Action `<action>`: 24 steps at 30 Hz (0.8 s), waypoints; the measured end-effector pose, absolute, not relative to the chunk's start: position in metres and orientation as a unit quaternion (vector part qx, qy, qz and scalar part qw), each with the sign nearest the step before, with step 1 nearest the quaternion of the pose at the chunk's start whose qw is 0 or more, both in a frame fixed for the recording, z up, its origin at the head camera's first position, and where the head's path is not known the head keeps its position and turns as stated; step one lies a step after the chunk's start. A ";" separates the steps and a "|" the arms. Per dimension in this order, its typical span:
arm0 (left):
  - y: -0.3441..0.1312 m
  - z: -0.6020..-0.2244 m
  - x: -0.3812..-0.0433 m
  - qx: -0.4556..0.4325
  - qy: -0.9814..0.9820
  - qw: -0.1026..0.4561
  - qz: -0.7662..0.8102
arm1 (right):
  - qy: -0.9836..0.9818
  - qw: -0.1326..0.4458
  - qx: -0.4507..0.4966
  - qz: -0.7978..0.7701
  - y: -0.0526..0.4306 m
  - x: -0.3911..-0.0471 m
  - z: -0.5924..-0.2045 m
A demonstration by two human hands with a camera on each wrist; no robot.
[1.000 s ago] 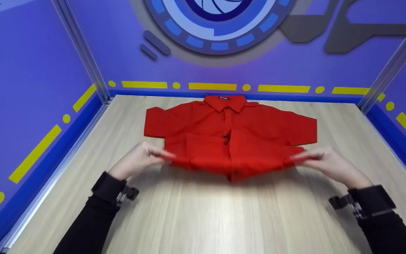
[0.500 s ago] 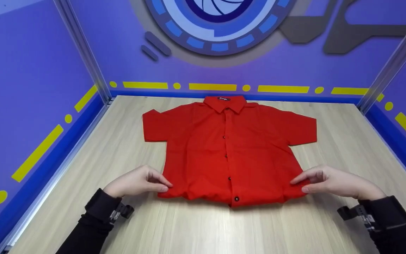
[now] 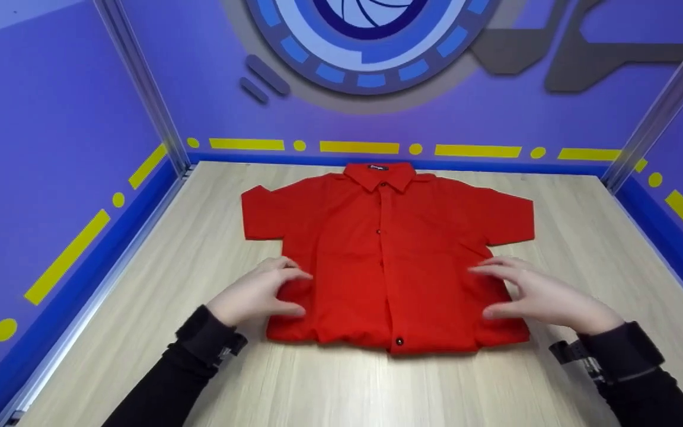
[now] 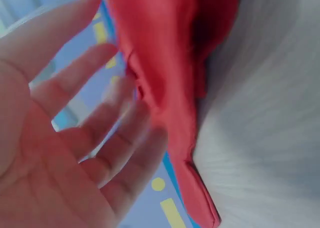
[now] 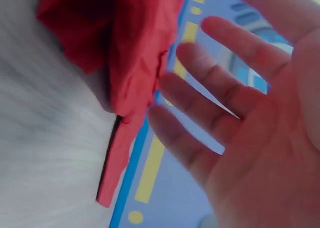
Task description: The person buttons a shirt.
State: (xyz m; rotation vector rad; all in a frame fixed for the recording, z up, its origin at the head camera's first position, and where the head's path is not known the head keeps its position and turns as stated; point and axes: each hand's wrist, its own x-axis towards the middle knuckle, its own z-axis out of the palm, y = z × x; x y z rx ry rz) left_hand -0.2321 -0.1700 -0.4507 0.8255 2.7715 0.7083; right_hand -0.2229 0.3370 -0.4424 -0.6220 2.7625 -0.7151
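Note:
A red short-sleeved button-up shirt (image 3: 347,279) lies front side up on the table, collar at the far edge and sleeves spread to both sides. Its bottom edge looks rounded and bunched. My left hand (image 3: 258,292) is over the shirt's left side, fingers spread and nothing held. Over the right side my right hand (image 3: 546,296) mirrors it, fingers apart. In the left wrist view the left hand (image 4: 75,138) shows extended fingers beside the red cloth. The right wrist view shows the right hand (image 5: 250,108) likewise with loose fingers. Whether the fingertips touch the cloth, I cannot tell.
The light wooden table (image 3: 341,391) is bounded by a blue-purple back wall (image 3: 199,89) with yellow marks and by a left side wall (image 3: 51,148). Metal posts (image 3: 140,77) stand in the corners. Both wrists wear black bands (image 3: 623,350).
The shirt's lower part came down toward me and now lies on the table. Both hands let go of the hem, then moved slightly up along the sides with fingers spread.

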 end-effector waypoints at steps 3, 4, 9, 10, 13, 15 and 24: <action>-0.166 -0.463 -0.232 0.280 0.938 0.099 0.180 | 0.939 0.149 -0.225 -0.213 0.335 -0.223 -0.457; -0.166 -0.466 -0.231 0.277 0.941 0.104 0.165 | 0.939 0.161 -0.227 -0.202 0.336 -0.223 -0.461; -0.168 -0.469 -0.226 0.255 0.953 0.097 0.130 | 0.947 0.166 -0.215 -0.172 0.340 -0.218 -0.471; -0.168 -0.468 -0.225 0.251 0.955 0.097 0.127 | 0.948 0.163 -0.216 -0.168 0.340 -0.217 -0.471; -0.168 -0.461 -0.224 0.254 0.951 0.114 0.133 | 0.949 0.158 -0.220 -0.162 0.340 -0.216 -0.469; -0.170 -0.456 -0.229 0.260 0.944 0.130 0.156 | 0.945 0.154 -0.223 -0.184 0.342 -0.219 -0.466; -0.204 -0.451 -0.304 0.198 0.921 0.056 0.330 | 0.936 0.083 -0.146 -0.308 0.381 -0.269 -0.457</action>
